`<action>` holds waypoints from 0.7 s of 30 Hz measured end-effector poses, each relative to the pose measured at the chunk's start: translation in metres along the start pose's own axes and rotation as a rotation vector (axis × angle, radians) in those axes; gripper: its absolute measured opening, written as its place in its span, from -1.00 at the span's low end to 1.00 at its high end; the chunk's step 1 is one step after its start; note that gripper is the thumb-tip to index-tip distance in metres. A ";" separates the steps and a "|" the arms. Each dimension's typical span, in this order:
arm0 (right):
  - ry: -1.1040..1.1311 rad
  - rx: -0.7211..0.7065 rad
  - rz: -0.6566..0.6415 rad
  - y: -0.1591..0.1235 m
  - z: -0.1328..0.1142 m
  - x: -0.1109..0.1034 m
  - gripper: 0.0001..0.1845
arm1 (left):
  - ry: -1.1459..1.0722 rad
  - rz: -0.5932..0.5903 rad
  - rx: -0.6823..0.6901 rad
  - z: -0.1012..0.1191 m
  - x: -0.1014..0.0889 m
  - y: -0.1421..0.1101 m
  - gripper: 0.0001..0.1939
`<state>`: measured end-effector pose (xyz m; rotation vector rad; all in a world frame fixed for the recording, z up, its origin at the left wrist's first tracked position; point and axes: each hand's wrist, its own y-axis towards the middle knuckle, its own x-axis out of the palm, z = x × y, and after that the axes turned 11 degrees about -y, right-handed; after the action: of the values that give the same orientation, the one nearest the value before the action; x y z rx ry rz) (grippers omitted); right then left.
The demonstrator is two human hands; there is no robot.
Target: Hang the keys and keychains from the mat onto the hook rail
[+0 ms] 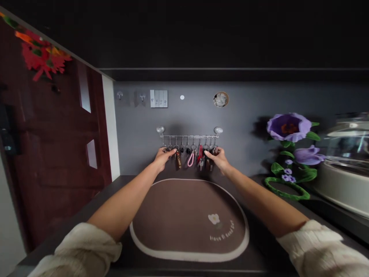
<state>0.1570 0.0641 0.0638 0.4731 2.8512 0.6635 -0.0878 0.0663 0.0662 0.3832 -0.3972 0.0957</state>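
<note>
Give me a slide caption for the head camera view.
Left hand and right hand at opposite ends of a hook rail hung with keys, above a brown mat.

A loose, cream-to-beige sleeve of soft, matte fabric (85, 250) fills the lower left corner of the frame, gathered in thick, rounded folds, its bunched edge circling the left forearm (127, 200). In the lower right corner, a matching cream-to-beige sleeve of the same wrinkled cloth (323, 250) rings the right forearm (262, 196), its upper edge paler, with shallow ridges. Both forearms are bare and smooth, tapering towards slim wrists near mid-frame. The left hand (163, 158) and right hand (220, 159) are bare too.
</note>
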 end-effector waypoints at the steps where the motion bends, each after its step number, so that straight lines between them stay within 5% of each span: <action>1: 0.011 -0.010 -0.008 -0.001 0.001 0.006 -0.27 | -0.031 -0.031 -0.028 -0.003 0.003 0.001 -0.54; 12: 0.110 -0.050 0.211 -0.009 -0.001 0.058 -0.24 | -0.411 -0.100 -0.045 -0.022 0.032 -0.005 -0.36; 21: 0.243 0.085 0.216 -0.006 -0.022 0.039 -0.49 | -0.568 0.107 -0.130 -0.017 0.066 -0.002 -0.45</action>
<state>0.1140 0.0639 0.0764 0.7727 3.0943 0.6796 -0.0212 0.0724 0.0771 0.2548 -0.9808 0.0637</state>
